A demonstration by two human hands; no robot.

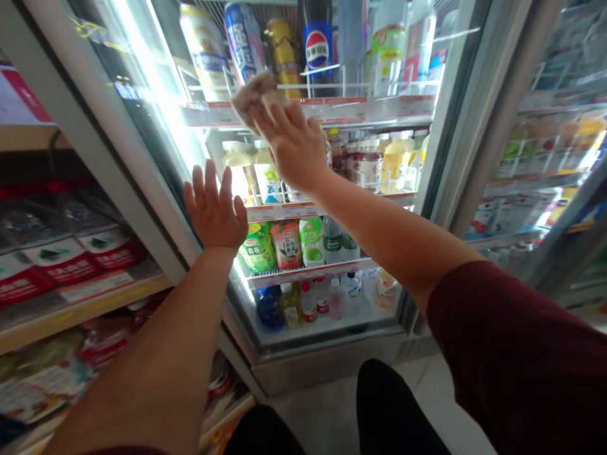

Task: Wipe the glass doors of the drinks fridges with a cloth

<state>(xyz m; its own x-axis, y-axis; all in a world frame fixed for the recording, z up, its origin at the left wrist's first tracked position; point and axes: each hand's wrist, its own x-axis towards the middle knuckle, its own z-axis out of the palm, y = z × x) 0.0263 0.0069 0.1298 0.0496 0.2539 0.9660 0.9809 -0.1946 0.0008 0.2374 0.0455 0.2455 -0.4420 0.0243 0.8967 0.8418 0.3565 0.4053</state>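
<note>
My right hand (301, 145) presses a crumpled, pale brownish cloth (256, 95) to the glass door (327, 253) of a lit drinks fridge. The cloth sticks out past my fingertips, in front of the upper shelf edge, and is slightly blurred. Lower and to the left, my left hand (215, 208) is open, fingers spread and pointing up, at the left side of the same door. It holds nothing; whether the whole palm touches the glass I cannot tell. Behind the glass stand a Pepsi bottle (317, 47), cans and several juice bottles.
At the left, an open shelf (95, 303) carries red-labelled water bottles (52, 246). A second fridge door (531, 158) stands at the right, past a metal door frame (484, 120). My knees show at the bottom, above a pale floor (317, 417).
</note>
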